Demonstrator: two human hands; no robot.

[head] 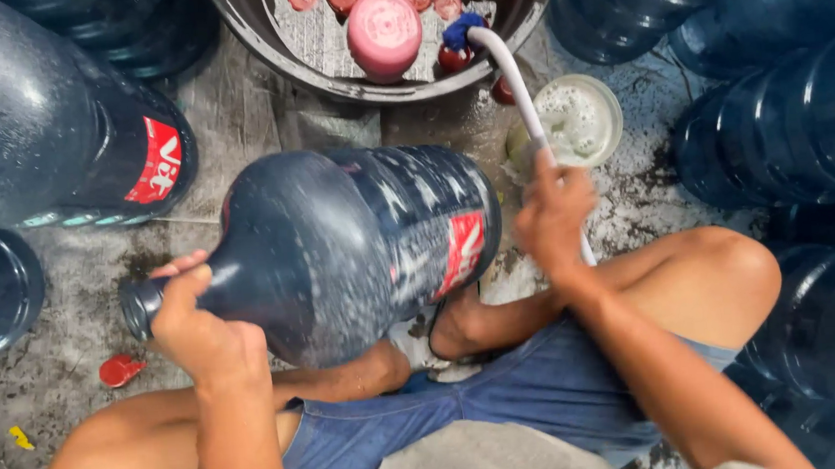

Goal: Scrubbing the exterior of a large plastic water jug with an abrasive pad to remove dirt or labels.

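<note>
Left hand (196,330) clenched low; right hand (554,218) apparently gripping, arm extended.

One white hose (522,93), one pink cup (384,32), one basin (271,50).

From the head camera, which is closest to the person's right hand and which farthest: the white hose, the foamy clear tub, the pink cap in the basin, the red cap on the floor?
1. White hose: gripped in the right hand.
2. Foamy clear tub: just above the hand, on the floor.
3. Pink cap: farther up, in the dark basin.
4. Red cap: far across, by the left knee.
</note>
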